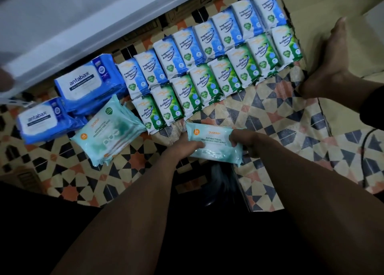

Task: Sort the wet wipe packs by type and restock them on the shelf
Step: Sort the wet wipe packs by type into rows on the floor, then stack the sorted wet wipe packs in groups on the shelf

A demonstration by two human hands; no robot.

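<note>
A pale teal Guardian pack sits between both hands, low over the patterned floor: the left hand curls round its left end, the right hand pinches its right end. It hangs just below the near end of the green row and a little right of the teal stack, where packs of the same kind already lie piled.

Sorting looks nearly finished. Blue fragrance-free packs stand in one slanting row, green pine packs in a second row touching it, and two blue Antabax packs lie at the left beside the teal stack. Judging by the layout, the held pack is the last loose one seen here and belongs on the teal stack.

Restocking seems not yet begun: every pack in view is on the floor, and the white ledge above the rows, possibly the shelf, carries none. A bare foot rests on cardboard at the right.
</note>
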